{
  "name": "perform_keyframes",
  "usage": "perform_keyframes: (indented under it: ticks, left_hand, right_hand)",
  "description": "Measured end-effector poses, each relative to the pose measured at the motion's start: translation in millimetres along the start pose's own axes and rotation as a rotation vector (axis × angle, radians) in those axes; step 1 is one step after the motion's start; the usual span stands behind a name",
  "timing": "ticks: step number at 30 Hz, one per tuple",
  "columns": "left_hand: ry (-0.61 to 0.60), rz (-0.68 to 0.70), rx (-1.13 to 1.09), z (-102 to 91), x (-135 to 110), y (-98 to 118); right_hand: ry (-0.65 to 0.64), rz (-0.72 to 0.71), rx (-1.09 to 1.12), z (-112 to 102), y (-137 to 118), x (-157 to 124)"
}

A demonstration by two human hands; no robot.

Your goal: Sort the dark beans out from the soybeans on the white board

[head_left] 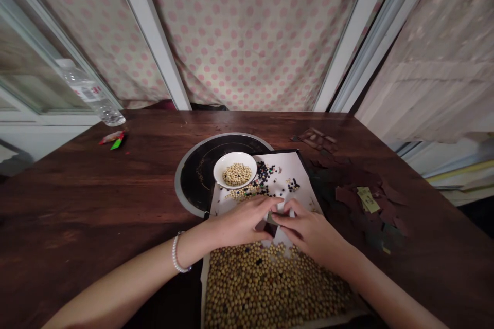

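Backdrop: pink-dotted curtain (262,36) behind pale frames, with a dark wooden table (127,205) before us.
Hands: our left hand (247,220) and right hand (311,231) meet over the middle of the tray, fingers bent and pinched together on one small dark piece (269,227); we cannot tell exactly which fingertips bear it.
Piece: between our hands, above the white tray (287,163), dark red with a greenish part; its full shape is hidden.
Tray beads: pale beads (262,293) crowd the near end; dark beads (264,172) lie scattered at the far end, beside the bowl.
Bowl: a white bowl (231,158) overlaps the tray's far left corner and the round black turntable (195,175), with pale beads inside.
Right side: dark red scraps (386,193) lie on the table, a yellowish slip (368,199) on top.
Left side: a clear bottle (92,91) and a small red-and-green packet (112,137).
Step in hand: we judge this to be close two-handed fingering of the piece.
Next move: it seems to call for a light, steady pinch, wrists clear of the loose beads.
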State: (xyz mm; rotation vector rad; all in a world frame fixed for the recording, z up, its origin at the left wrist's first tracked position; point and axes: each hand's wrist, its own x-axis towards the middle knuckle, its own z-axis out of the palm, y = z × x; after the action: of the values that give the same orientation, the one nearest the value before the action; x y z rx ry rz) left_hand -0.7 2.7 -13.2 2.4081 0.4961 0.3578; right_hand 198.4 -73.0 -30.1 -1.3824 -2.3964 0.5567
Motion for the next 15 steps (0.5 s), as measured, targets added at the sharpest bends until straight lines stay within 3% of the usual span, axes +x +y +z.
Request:
perform_keyframes:
  ticks: [15]
  left_hand:
    - [-0.033,-0.042,0.014,-2.5,2,2]
  right_hand:
    - [-0.047,0.031,-0.159,-12,-7,1]
